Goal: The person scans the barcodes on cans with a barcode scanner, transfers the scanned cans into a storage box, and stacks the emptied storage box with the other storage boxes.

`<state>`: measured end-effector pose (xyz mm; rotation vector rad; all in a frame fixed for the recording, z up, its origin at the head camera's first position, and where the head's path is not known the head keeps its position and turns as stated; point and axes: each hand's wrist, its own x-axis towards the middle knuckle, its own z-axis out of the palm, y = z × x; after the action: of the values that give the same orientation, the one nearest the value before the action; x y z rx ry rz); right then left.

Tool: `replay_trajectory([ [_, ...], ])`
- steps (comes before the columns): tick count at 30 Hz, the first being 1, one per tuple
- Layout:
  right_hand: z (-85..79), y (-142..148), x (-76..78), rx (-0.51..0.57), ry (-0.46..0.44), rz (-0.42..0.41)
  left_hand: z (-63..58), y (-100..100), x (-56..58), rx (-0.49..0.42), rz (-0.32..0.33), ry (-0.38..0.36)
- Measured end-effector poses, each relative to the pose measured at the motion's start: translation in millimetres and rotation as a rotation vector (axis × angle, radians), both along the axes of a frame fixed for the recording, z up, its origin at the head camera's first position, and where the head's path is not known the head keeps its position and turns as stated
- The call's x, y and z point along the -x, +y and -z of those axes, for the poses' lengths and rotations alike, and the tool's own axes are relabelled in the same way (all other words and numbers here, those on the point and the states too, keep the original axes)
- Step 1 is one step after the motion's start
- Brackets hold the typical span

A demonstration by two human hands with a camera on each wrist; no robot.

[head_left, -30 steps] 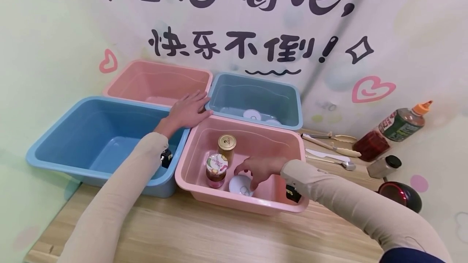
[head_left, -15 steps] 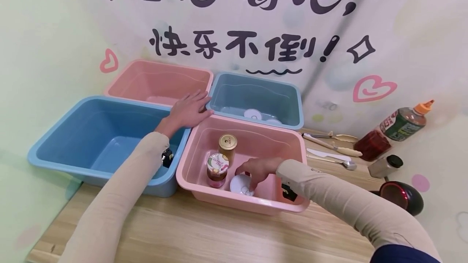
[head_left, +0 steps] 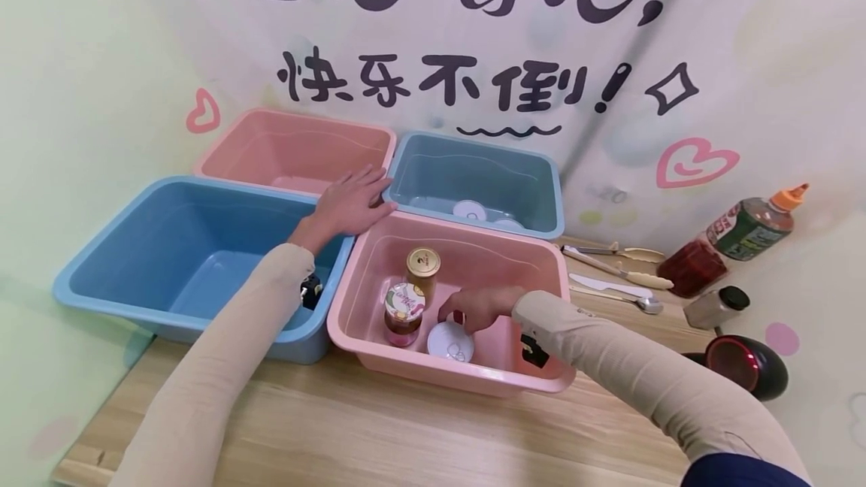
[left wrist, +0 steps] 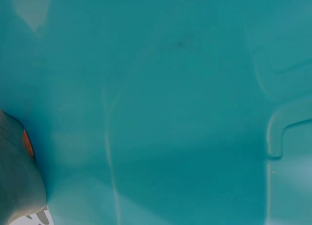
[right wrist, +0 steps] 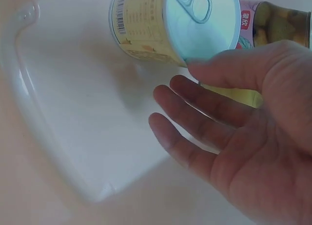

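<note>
Three containers stand in the pink tub (head_left: 433,376): a can (head_left: 450,342), a gold-lidded jar (head_left: 423,264) and a patterned jar (head_left: 404,307). The can is the one being handled, near the tub's front wall, ring-pull upward; whether its base rests on the tub floor, the views do not settle. Both hands are at work around this tub. The right hand (head_left: 480,308) reaches inside it, thumb tip at the can's rim; three more fingers spread loosely beside the thumb, apart from the can. One finger is hidden, but no firm hold shows. The left hand (head_left: 348,203) lies across the pink tub's back-left corner, fingers stretched out, grasping nothing.

As for progress, the work looks partway. Two white discs (head_left: 470,210) show in the small blue tub (head_left: 487,175) behind the pink tub, perhaps the tops of similar cans; if so, those may count as placed, though a single moment cannot prove it. The can appears unfinished, since it is in the pink tub with a thumb on it. Both jars, left of the can in the pink tub, have no hand on them and may be left to do. On the counter (head_left: 379,427), right of the pink tub, the tongs (head_left: 636,276) and spoon (head_left: 649,305) seem outside the work.
</note>
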<state>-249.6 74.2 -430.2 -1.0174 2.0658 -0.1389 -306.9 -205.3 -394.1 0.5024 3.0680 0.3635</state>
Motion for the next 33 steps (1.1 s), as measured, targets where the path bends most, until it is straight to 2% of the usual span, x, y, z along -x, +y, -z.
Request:
replay_trajectory([
  [6,1.3,1,2.5,-0.01,0.041,0.002,1.5,1,1.0,0.007,0.001,0.008],
  [11,1.0,1,5.2,0.005,0.116,-0.049,2.7,1,1.5,0.008,0.006,0.011],
  [18,5.1,6,13.3,0.013,0.167,-0.06,3.1,-1,2.1,0.004,0.007,0.007],
  [21,6.0,9,17.9,0.023,0.22,-0.089,2.7,-1,2.1,0.003,0.006,0.008],
  [25,0.3,10,17.4,0.011,0.286,-0.072,4.1,-1,2.4,0.005,0.01,0.012],
  [28,-4.0,10,16.1,-0.003,0.292,-0.03,4.2,-1,2.1,0.0,0.009,0.005],
  [33,-9.2,9,13.6,-0.01,0.273,-0.042,1.9,0,2.0,0.003,0.013,0.008],
])
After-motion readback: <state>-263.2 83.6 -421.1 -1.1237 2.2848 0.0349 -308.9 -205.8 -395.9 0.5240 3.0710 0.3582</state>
